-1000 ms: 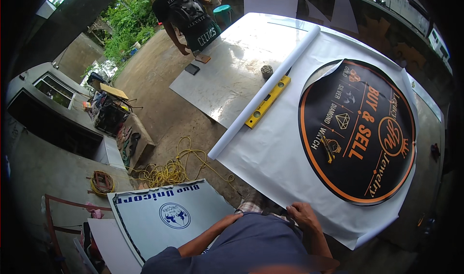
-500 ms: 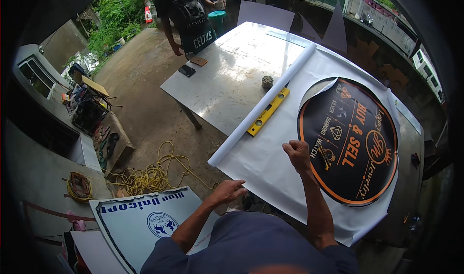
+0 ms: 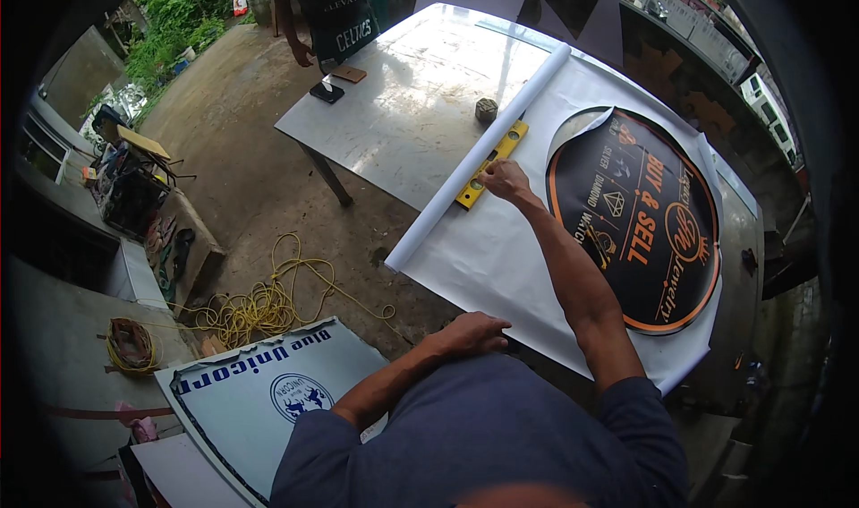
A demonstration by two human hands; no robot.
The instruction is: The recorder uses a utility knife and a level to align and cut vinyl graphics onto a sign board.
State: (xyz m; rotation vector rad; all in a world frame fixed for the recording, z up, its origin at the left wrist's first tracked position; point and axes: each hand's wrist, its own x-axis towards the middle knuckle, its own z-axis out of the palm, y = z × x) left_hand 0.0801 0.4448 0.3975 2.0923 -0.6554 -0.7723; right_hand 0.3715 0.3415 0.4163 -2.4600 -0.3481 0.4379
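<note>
My right hand (image 3: 506, 180) reaches over the white sheet (image 3: 465, 244), its fingers curled against the near half of a yellow spirit level (image 3: 514, 137). The level lies beside the rolled-up edge (image 3: 420, 235) of that sheet. My left hand (image 3: 474, 334) hangs in front of my body, short of the table, with its fingers stretched out and nothing in them. To the right of my right forearm lies a round black sticker (image 3: 658, 280) with an orange rim and printed lettering. Its upper left edge curls up from a pale disc (image 3: 573, 130).
A dark block (image 3: 486, 110) and two phones, one black (image 3: 327, 91) and one brown-backed (image 3: 349, 74), rest on the metal table (image 3: 376, 141). Another person (image 3: 335, 16) stands at its far side. Yellow cord (image 3: 259, 307) tangles on the floor near a printed panel (image 3: 268, 374).
My right hand has moved forward and left from beside the sticker to the spirit level. My left hand has shifted right, closer to my body. The view has tilted downward.
</note>
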